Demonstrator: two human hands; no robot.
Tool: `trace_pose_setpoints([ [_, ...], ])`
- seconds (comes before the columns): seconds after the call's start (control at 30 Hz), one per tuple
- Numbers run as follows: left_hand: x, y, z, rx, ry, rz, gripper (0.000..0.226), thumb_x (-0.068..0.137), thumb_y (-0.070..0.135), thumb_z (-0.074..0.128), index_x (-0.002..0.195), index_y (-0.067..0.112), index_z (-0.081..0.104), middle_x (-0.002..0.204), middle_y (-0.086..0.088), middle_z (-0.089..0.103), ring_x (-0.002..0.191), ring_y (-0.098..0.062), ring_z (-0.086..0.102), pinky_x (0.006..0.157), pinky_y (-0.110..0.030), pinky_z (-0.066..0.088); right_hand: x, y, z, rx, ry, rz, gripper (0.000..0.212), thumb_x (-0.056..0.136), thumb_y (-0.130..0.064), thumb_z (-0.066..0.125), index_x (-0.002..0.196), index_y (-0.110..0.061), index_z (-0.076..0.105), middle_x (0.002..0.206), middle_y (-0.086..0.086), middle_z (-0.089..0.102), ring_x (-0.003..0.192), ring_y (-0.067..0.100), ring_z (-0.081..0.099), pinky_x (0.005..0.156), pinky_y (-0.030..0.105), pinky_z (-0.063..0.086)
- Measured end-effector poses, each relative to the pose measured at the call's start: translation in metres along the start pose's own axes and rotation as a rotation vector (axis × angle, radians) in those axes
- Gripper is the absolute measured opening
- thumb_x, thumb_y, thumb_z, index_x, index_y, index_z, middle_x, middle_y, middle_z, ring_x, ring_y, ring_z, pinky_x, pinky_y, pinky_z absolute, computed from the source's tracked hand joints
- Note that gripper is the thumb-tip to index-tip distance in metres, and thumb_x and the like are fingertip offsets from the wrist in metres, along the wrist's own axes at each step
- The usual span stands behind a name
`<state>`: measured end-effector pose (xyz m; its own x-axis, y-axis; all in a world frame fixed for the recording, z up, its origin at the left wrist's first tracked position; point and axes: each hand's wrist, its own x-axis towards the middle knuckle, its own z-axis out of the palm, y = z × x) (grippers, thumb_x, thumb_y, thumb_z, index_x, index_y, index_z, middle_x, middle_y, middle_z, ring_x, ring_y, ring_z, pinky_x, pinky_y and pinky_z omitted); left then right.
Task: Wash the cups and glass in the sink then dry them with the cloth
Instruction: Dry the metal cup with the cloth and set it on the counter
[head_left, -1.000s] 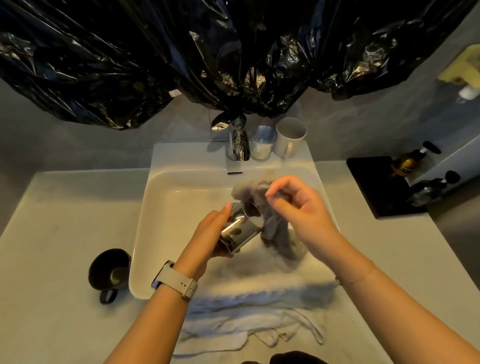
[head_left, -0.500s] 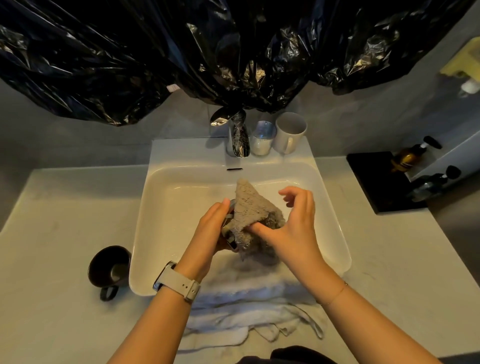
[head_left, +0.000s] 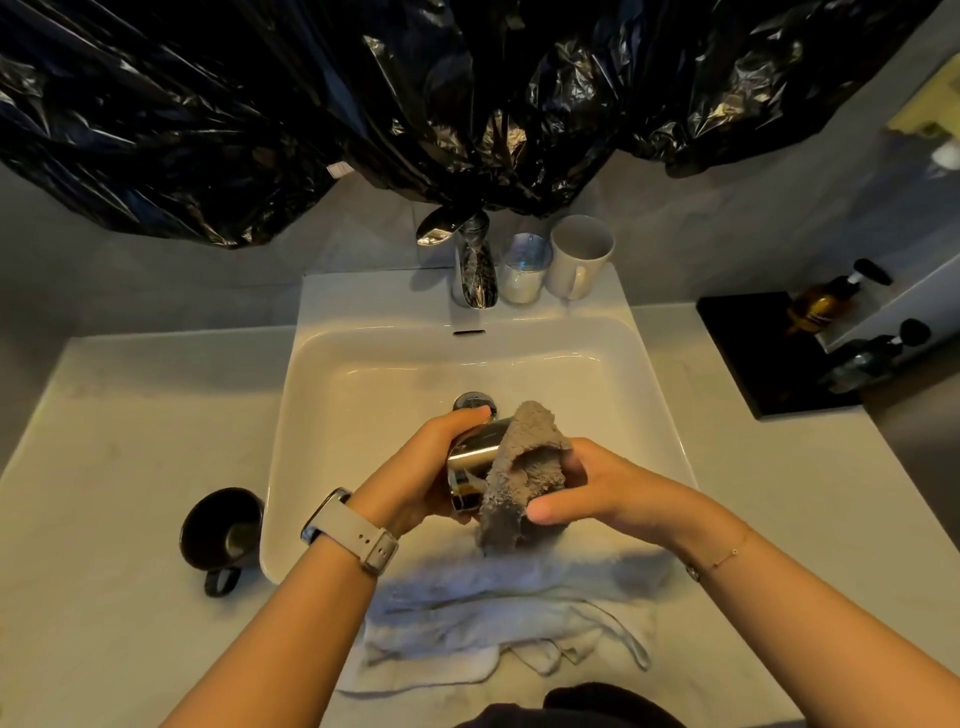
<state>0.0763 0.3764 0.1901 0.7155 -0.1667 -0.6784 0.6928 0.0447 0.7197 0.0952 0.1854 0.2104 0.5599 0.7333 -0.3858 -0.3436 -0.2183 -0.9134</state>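
White sink (head_left: 322, 415) below both hands: left hand (head_left: 421, 467) grips a steel cup (head_left: 470, 460) over the basin; right hand (head_left: 597, 488), just beside it, presses a grey cloth (head_left: 524, 467) against the cup.

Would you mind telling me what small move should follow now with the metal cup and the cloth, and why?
Probably turn the metal cup in the left hand so the right hand can rub the grey cloth over its uncovered side; the cloth wraps only the right part, leaving shiny metal bare.
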Motion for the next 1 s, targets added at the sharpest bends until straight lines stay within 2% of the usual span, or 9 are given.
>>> trace_pose_setpoints([
  [0.13, 0.002, -0.001, 0.01, 0.047, 0.104, 0.028, 0.054, 0.099, 0.049, 0.043, 0.112, 0.001, 0.066, 0.07, -0.008, 0.063, 0.051, -0.018, 0.056, 0.044, -0.022, 0.041, 0.006, -0.001, 0.002, -0.078, 0.069, 0.025, 0.032, 0.085, -0.017, 0.071, 0.116, -0.009, 0.067, 0.11, 0.011, 0.072, 0.106, 0.032, 0.066, 0.093, 0.044, 0.053],
  [0.3, 0.004, 0.009, 0.016, 0.046, 0.146, -0.013, 0.06, 0.098, 0.05, 0.039, 0.126, 0.001, 0.06, 0.075, -0.007, 0.064, 0.053, -0.017, 0.057, 0.044, -0.019, 0.042, 0.008, 0.0, 0.005, -0.063, 0.157, -0.024, 0.033, 0.077, -0.001, 0.076, 0.104, -0.018, 0.07, 0.095, 0.002, 0.076, 0.091, 0.013, 0.072, 0.072, 0.021, 0.055],
  [0.4, 0.004, 0.012, 0.017, 0.055, 0.066, -0.02, 0.067, 0.099, 0.058, 0.034, 0.121, 0.001, 0.062, 0.07, -0.004, 0.064, 0.054, -0.017, 0.056, 0.046, -0.02, 0.042, 0.01, 0.006, 0.008, -0.021, 0.263, -0.075, 0.03, 0.073, -0.003, 0.08, 0.099, -0.015, 0.072, 0.095, 0.007, 0.076, 0.089, 0.018, 0.072, 0.074, 0.026, 0.056],
  [0.5, 0.0, 0.012, 0.016, -0.026, 0.04, 0.052, 0.064, 0.095, 0.068, 0.033, 0.108, 0.012, 0.063, 0.07, 0.0, 0.067, 0.056, -0.013, 0.059, 0.051, -0.022, 0.041, 0.013, 0.012, 0.008, 0.117, 0.397, -0.139, 0.025, 0.066, -0.011, 0.081, 0.089, -0.017, 0.074, 0.089, 0.007, 0.075, 0.087, 0.021, 0.072, 0.076, 0.027, 0.056],
  [0.6, -0.003, 0.009, 0.023, 0.03, 0.095, 0.163, 0.062, 0.096, 0.065, 0.037, 0.121, 0.013, 0.061, 0.092, -0.007, 0.071, 0.074, -0.017, 0.062, 0.063, -0.03, 0.048, 0.009, 0.018, 0.01, 0.175, 0.445, -0.17, 0.023, 0.068, -0.009, 0.082, 0.09, -0.011, 0.074, 0.089, 0.011, 0.075, 0.088, 0.025, 0.071, 0.077, 0.03, 0.057],
  [0.7, -0.004, 0.005, 0.034, 0.05, 0.209, 0.213, 0.048, 0.102, 0.053, 0.034, 0.124, 0.017, 0.058, 0.113, -0.015, 0.07, 0.091, -0.025, 0.068, 0.079, -0.04, 0.056, 0.003, 0.021, 0.018, -0.015, 0.39, -0.176, 0.025, 0.076, -0.003, 0.079, 0.1, -0.003, 0.071, 0.09, 0.011, 0.076, 0.091, 0.026, 0.072, 0.077, 0.032, 0.057],
  [0.8, -0.01, 0.002, 0.043, -0.165, 0.211, 0.124, 0.046, 0.103, 0.049, 0.035, 0.113, 0.018, 0.068, 0.108, -0.016, 0.074, 0.088, -0.027, 0.069, 0.064, -0.03, 0.052, -0.002, 0.018, 0.02, -0.209, 0.373, -0.182, 0.023, 0.075, -0.007, 0.081, 0.096, -0.007, 0.072, 0.089, 0.005, 0.076, 0.091, 0.018, 0.072, 0.087, 0.038, 0.056],
  [0.87, -0.011, -0.003, 0.046, -0.208, 0.206, 0.095, 0.045, 0.102, 0.049, 0.036, 0.106, 0.021, 0.071, 0.102, -0.012, 0.076, 0.087, -0.026, 0.07, 0.065, -0.03, 0.051, -0.006, 0.015, 0.018, -0.287, 0.365, -0.169, 0.028, 0.072, -0.011, 0.084, 0.098, -0.01, 0.073, 0.092, 0.001, 0.076, 0.093, 0.014, 0.071, 0.089, 0.039, 0.055],
  [1.0, -0.012, -0.012, 0.057, -0.164, 0.284, 0.201, 0.046, 0.097, 0.056, 0.04, 0.102, 0.019, 0.067, 0.087, -0.006, 0.075, 0.083, -0.021, 0.071, 0.073, -0.037, 0.056, -0.01, 0.009, 0.021, -0.096, 0.447, -0.191, 0.026, 0.071, -0.008, 0.083, 0.096, -0.011, 0.074, 0.09, 0.003, 0.076, 0.09, 0.016, 0.072, 0.081, 0.029, 0.056],
])
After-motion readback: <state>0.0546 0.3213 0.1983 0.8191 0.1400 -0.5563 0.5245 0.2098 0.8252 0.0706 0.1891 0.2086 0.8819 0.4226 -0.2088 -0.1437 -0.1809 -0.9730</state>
